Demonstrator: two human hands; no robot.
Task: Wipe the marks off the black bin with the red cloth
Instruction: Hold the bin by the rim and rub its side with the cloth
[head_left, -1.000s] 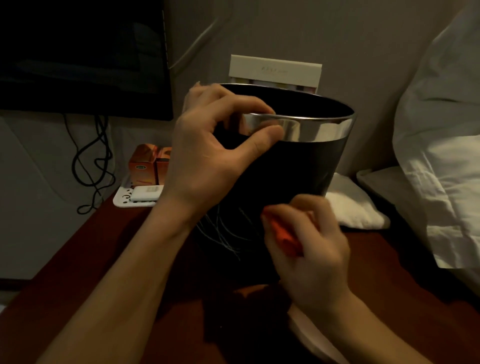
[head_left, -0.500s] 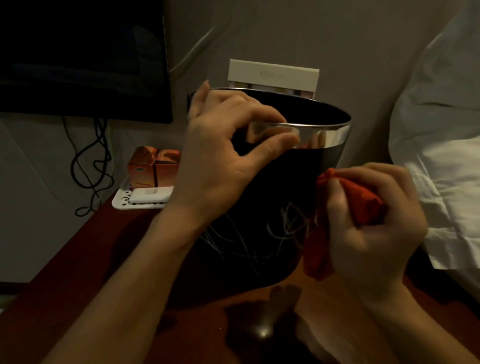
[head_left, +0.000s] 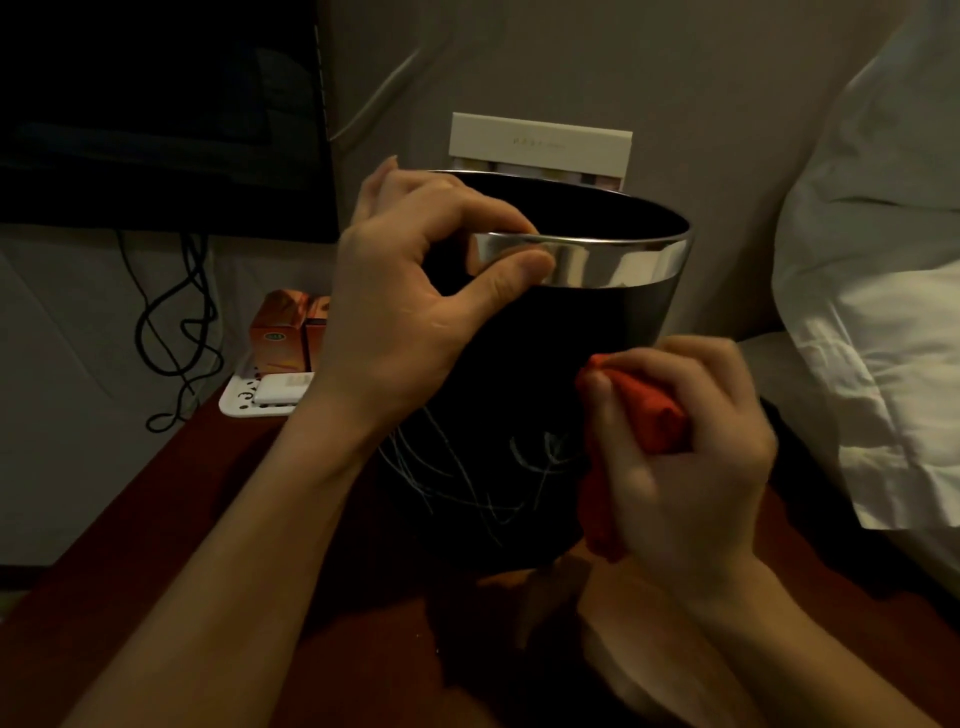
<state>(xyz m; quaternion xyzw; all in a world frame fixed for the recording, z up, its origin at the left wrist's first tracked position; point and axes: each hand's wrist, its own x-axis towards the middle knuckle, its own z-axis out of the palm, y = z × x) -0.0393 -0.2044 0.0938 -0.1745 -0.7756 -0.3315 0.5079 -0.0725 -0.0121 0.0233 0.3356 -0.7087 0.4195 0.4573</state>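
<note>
The black bin (head_left: 550, 364) stands on the dark red table (head_left: 130, 571), with a shiny silver rim band and thin white scribble marks (head_left: 498, 467) low on its wall. The left hand (head_left: 405, 312) pinches the rim. Right of the marks, the right hand (head_left: 685, 452) grips the bunched red cloth (head_left: 644, 410) against the wall. The inside of the bin is too dark to see.

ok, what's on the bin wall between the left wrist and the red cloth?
Head view: pale scribble marks on the black bin, between the left hand and the red cloth gripped by the right hand.
</note>
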